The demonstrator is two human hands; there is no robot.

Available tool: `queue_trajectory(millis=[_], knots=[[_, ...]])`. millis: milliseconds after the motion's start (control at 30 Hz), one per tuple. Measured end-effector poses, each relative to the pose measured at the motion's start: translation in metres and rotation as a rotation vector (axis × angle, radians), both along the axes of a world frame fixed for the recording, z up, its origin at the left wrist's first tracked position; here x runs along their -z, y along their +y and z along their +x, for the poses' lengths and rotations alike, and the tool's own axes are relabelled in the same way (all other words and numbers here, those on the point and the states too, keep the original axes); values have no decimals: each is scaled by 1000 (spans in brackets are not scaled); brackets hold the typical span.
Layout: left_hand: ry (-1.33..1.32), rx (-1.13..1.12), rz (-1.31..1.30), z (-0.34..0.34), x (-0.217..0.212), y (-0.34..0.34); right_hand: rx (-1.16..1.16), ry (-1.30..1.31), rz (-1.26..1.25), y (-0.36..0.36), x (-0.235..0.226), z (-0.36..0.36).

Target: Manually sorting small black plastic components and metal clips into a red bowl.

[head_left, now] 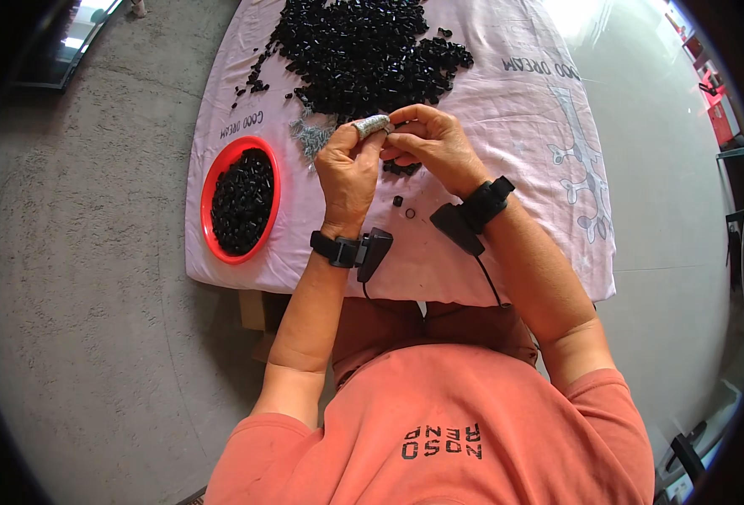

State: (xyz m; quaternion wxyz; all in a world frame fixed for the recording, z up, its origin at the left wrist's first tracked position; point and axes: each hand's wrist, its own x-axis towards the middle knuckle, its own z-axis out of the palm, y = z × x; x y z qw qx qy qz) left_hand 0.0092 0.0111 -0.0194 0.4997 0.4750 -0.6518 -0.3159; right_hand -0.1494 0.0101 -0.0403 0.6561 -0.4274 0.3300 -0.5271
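Observation:
My left hand (348, 178) and my right hand (441, 150) meet over the cloth-covered table, fingertips pinched together. A silvery-grey wrap or sleeve (371, 126) sits at the left index finger. What the fingertips hold between them is too small to make out. Just beyond my hands lies a large heap of small black pieces (364, 59). A little pile of thin grey bits (311, 139) lies beside my left hand. Several black pieces (401, 169) lie below my right fingers. Closer to me are a single black piece (398, 201) and a small dark ring (411, 214).
On the left of the pink printed tablecloth (507, 151) stands a red-rimmed round bowl (206, 202) filled with black pieces. Black straps with boxy devices are on both wrists, and cables hang from them. A dark-framed glossy panel (77, 42) is at the far left.

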Motion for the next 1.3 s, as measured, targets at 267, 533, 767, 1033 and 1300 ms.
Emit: queue_trajectory(millis=[267,533,767,1033,1300], knots=[[-359,31,-254,-3,-19,8,8,-100,50,-2,10,0],[-380,63,-333,-2,-19,2,-46,-71,126,-1,-2,-7],[-383,83,-285,-5,-27,1,-47,-97,86,-1,0,-7],[-476,119,-309,-3,-21,-1,-19,-92,44,-3,5,-6],[-565,120,-278,-1,-26,0,-4,-82,36,-6,11,-7]])
